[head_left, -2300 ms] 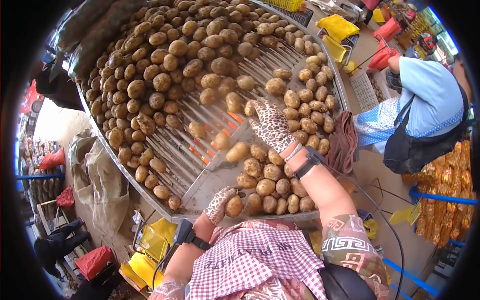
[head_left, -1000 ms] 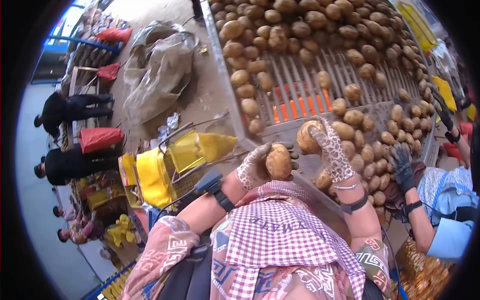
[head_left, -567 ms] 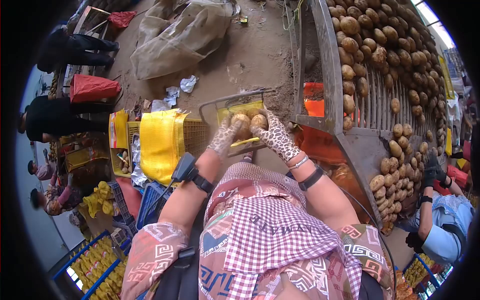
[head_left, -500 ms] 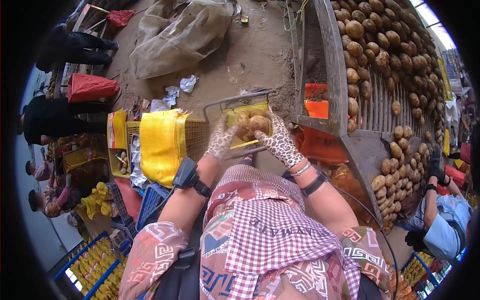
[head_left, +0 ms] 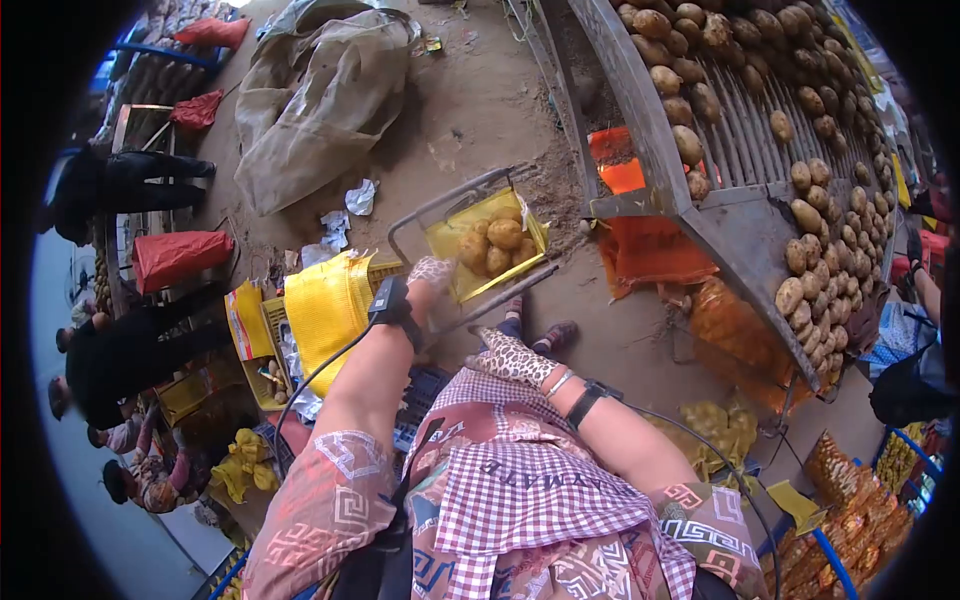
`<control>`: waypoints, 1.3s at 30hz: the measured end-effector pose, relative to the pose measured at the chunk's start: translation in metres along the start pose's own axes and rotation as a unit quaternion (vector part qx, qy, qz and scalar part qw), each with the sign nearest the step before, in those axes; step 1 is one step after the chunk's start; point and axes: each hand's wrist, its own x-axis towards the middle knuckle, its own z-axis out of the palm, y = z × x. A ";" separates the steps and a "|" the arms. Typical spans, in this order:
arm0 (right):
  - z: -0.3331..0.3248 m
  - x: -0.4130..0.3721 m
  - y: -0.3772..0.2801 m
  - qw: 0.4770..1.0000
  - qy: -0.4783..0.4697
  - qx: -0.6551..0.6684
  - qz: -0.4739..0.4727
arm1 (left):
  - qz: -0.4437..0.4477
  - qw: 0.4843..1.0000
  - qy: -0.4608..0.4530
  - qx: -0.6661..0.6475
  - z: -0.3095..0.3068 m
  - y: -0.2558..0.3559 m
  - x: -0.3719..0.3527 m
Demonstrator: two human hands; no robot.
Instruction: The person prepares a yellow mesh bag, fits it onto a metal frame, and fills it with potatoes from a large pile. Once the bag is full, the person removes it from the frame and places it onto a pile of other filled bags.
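In front of me a yellow mesh bag (head_left: 462, 285) hangs spread in a metal frame (head_left: 440, 201), with several potatoes (head_left: 497, 246) inside. My left hand (head_left: 432, 273), in a leopard-print glove, is at the bag's left edge beside the frame; its fingers are blurred and partly hidden. My right hand (head_left: 515, 360), gloved the same way, is just in front of my apron, below the frame's near bar. Its fingers stretch to the left and nothing shows in them.
A slatted metal sorting table (head_left: 745, 225) piled with potatoes stands at the right, orange mesh sacks (head_left: 735, 325) below it. Yellow mesh bags (head_left: 328, 310) drape over a crate at the left. A large pale sack (head_left: 320, 115) lies on the floor. Several people stand at the far left.
Both hands have come away from the potatoes: the left to the bag's left edge, the right back toward my apron. The potatoes now sit in the bag. My view has turned.
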 end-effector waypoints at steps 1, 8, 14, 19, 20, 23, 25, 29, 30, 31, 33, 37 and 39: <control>0.016 0.017 0.013 0.999 0.031 0.011 -0.015 | 0.142 0.956 -0.041 0.254 0.019 -0.029 0.031; 0.038 0.050 -0.001 0.943 -0.032 0.313 0.105 | 0.047 0.984 -0.100 0.138 -0.013 -0.005 0.006; 0.102 0.120 0.008 0.906 0.269 0.291 -0.147 | -0.237 0.854 -0.209 -0.412 -0.053 0.056 -0.053; 0.125 0.162 0.014 0.781 0.321 0.515 -0.150 | 0.098 0.904 -0.210 -0.359 -0.015 -0.049 0.028; 0.117 0.154 0.010 0.780 0.329 0.511 -0.147 | 0.109 0.925 -0.167 -0.323 -0.005 -0.052 0.040; 0.096 0.114 -0.016 0.869 0.345 0.355 -0.009 | 0.064 0.936 -0.158 -0.307 -0.015 -0.032 0.031; 0.115 0.136 -0.019 0.808 0.519 0.278 0.043 | -0.019 0.900 -0.183 -0.394 -0.017 -0.030 0.020; 0.086 0.092 -0.075 0.750 0.542 0.297 0.233 | -0.034 0.899 -0.235 -0.368 -0.018 -0.026 0.011; 0.084 0.089 -0.076 0.764 0.496 0.298 0.284 | -0.031 0.898 -0.239 -0.368 -0.023 -0.019 0.001; 0.085 0.089 -0.075 0.766 0.486 0.293 0.303 | -0.013 0.898 -0.233 -0.372 -0.030 -0.014 -0.009; 0.099 0.093 -0.061 0.768 0.494 0.228 0.337 | 0.004 0.900 -0.233 -0.369 -0.032 -0.023 0.002; 0.122 0.006 -0.071 0.768 0.468 0.162 0.407 | 0.087 0.879 -0.365 -0.292 -0.056 -0.067 0.083; 0.138 -0.015 -0.053 0.795 0.457 0.108 0.383 | 0.208 0.905 -0.333 -0.165 -0.039 -0.080 0.083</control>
